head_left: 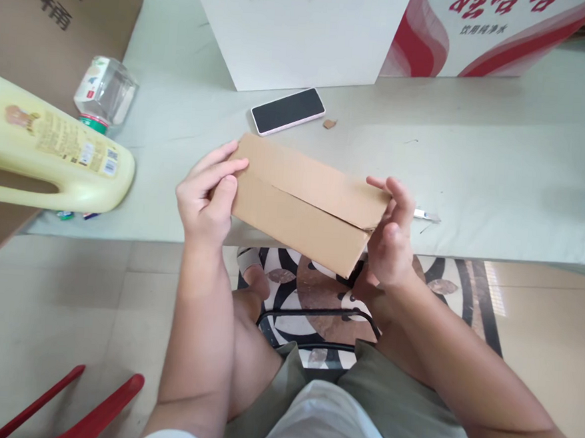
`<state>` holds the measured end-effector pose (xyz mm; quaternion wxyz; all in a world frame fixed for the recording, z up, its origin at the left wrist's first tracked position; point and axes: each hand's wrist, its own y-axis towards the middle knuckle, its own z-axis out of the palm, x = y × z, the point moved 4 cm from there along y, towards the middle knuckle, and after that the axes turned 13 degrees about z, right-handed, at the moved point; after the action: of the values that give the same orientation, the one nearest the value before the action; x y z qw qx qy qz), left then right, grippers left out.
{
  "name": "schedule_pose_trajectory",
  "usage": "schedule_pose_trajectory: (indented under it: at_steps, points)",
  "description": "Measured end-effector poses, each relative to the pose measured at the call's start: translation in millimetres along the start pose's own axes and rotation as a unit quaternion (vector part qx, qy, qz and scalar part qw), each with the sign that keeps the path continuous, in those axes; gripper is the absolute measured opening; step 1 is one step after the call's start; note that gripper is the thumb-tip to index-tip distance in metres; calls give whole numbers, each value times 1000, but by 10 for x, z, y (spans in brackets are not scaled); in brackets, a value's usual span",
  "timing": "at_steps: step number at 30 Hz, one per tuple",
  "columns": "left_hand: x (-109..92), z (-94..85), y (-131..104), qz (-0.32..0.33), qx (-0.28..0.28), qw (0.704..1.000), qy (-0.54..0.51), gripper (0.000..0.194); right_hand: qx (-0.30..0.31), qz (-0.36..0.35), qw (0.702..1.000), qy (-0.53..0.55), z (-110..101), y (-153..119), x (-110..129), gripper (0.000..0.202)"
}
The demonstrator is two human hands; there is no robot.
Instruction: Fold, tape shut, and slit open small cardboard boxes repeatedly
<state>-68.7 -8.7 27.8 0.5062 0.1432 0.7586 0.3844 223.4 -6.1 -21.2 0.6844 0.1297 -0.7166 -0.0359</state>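
A small brown cardboard box (298, 206) is held tilted at the table's front edge, a seam between its flaps running lengthwise along the face toward me. My left hand (208, 190) grips its left end, with thumb and fingers closed on the corner. At the right end, my right hand (394, 236) is cupped against the box, fingers bent and thumb raised; its contact with the end is partly hidden. Just beyond my right fingers lies a utility knife (425, 215), its handle end hidden by the hand. A phone (289, 110) with a dark screen lies behind the box, beside a cardboard scrap (330, 123).
A large yellow jug (52, 145) and a clear plastic bottle (108, 93) lie at left, near a big carton (60, 22). White and red-white boxes (305, 33) stand at the back of the cloth-covered table (502, 153). Red legs (103, 409) show on the floor.
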Motion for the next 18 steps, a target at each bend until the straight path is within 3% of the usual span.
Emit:
schedule_pose_trajectory:
  at_steps: [4,8,11,15,18]
  points:
    - [140,-179,2,25,-29,999,12,29,0,40,999,-30,-40,3,-73,54]
    - [340,-381,-30,18,-94,995,16,27,68,74,992,-80,62,-17,-41,58]
    - [430,-423,-73,-5,-144,990,9,26,113,52,989,-84,150,-41,71,62]
    - [419,-371,-171,-77,-219,973,-9,26,94,-40,992,-68,193,-14,264,59]
    - [344,-309,-285,-196,-300,933,-4,18,39,-85,992,-82,207,75,339,61]
